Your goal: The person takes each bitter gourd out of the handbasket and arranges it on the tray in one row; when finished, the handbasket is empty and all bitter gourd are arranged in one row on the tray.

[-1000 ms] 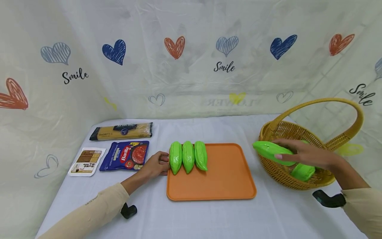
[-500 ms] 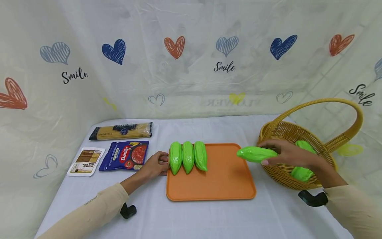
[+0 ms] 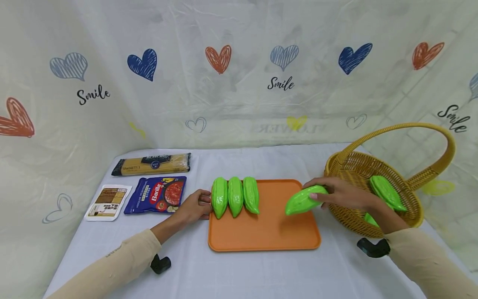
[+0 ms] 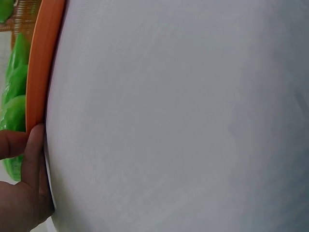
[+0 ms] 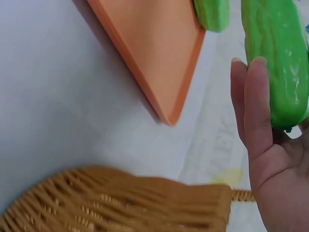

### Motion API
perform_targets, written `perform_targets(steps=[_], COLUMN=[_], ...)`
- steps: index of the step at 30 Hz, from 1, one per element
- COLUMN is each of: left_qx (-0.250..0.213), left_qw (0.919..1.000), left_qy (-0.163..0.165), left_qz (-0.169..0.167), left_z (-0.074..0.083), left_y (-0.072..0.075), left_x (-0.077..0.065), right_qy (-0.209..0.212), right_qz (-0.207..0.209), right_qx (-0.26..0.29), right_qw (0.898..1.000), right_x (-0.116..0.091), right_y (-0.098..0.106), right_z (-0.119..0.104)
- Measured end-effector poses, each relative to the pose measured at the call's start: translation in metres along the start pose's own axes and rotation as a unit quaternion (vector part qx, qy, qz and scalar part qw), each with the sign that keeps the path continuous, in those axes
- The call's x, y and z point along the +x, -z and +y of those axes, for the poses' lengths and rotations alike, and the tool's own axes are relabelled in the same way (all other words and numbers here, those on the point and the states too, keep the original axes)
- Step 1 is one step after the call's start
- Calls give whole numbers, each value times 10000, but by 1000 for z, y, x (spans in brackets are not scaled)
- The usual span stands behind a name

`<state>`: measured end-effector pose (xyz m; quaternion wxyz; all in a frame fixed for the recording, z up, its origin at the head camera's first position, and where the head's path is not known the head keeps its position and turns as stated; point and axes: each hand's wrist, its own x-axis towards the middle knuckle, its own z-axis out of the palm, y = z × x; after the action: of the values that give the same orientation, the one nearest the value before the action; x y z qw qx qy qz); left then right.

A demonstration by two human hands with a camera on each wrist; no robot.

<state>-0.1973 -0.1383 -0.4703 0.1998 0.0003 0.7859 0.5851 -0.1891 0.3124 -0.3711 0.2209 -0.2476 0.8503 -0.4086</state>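
Note:
My right hand (image 3: 345, 193) grips a glossy green bitter melon (image 3: 304, 200) by one end, holding it over the right side of the orange tray (image 3: 261, 232). In the right wrist view the fingers (image 5: 257, 106) lie along the bitter melon's (image 5: 282, 63) side, and its far end is cut off by the frame. At the tray's left edge my left hand (image 3: 192, 207) pinches the rim; the left wrist view shows the thumb over the orange rim (image 4: 39, 72) and fingers outside it. Three bitter melons (image 3: 235, 197) lie side by side on the tray's left part.
A wicker basket (image 3: 347, 216) with a tall handle stands at the right, bitter melons (image 3: 386, 191) inside, partly behind my right forearm. Left of the tray lie a spaghetti pack (image 3: 153, 164), a blue Barilla pouch (image 3: 156, 195) and a white-and-brown packet (image 3: 108, 202).
My right hand has carried the bitter melon left from over the basket to over the tray, its free tip now angled towards me. The left hand stays at the tray's edge.

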Motion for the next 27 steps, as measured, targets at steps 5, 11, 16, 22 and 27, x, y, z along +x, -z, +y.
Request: perform_targets(steps=[5, 11, 16, 22, 27], left_qx=[-14, -20, -8, 26, 92], left_qw=[10000, 10000, 10000, 10000, 9999], left_qy=[-18, -11, -7, 37, 63], left_qz=[-55, -77, -60, 43, 62], left_z=[1, 1, 0, 0, 0], left_y=[0, 1, 1, 0, 0], left_x=[-1, -1, -1, 0, 0], right_qy=[-88, -27, 129, -151, -383], right_qz=[76, 231, 324, 317, 212], right_qx=[218, 356, 283, 224, 454], right_qw=[9997, 9991, 9990, 9991, 9980], right_x=[10, 20, 28, 35, 43], right_y=[-7, -15, -19, -24, -29], right_z=[-1, 1, 2, 0, 0])
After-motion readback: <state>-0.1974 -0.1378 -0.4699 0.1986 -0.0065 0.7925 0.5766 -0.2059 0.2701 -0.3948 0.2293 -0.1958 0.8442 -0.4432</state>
